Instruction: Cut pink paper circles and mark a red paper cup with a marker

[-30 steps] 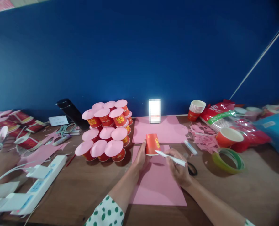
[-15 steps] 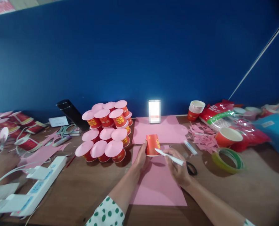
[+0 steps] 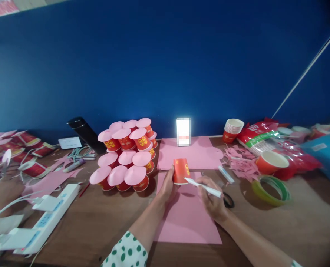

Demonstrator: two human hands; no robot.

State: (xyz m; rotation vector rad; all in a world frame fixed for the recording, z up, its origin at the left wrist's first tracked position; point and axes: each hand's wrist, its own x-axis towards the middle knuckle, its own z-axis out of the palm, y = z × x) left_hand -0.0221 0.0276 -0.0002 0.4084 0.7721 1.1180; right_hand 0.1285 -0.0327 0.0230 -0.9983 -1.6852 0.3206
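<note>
My left hand [image 3: 169, 187] is closed around the side of a red paper cup [image 3: 181, 170], which is upside down with its white rim at the bottom. My right hand [image 3: 213, 198] grips a slim white pen [image 3: 205, 187], its pointed end close to the cup's lower right side; whether it touches, I cannot tell. Beneath both hands lies a pink paper sheet [image 3: 191, 226]. Black scissors handles [image 3: 228, 200] show partly behind the right hand. On the left stand stacked upturned red cups with pink paper discs [image 3: 135, 175] on top.
A power strip [image 3: 52, 215] and a black flask [image 3: 85, 134] are at left, near another person's hand [image 3: 6, 193]. To the right are pink scraps [image 3: 241, 161], nested cups [image 3: 230, 131], a tape roll [image 3: 271, 191] and a red cup bag [image 3: 259, 137]. A bright screen [image 3: 183, 131] stands behind.
My right hand and the pen have shifted slightly right and down relative to the cup. The left hand keeps its hold on the cup, almost unmoved.
</note>
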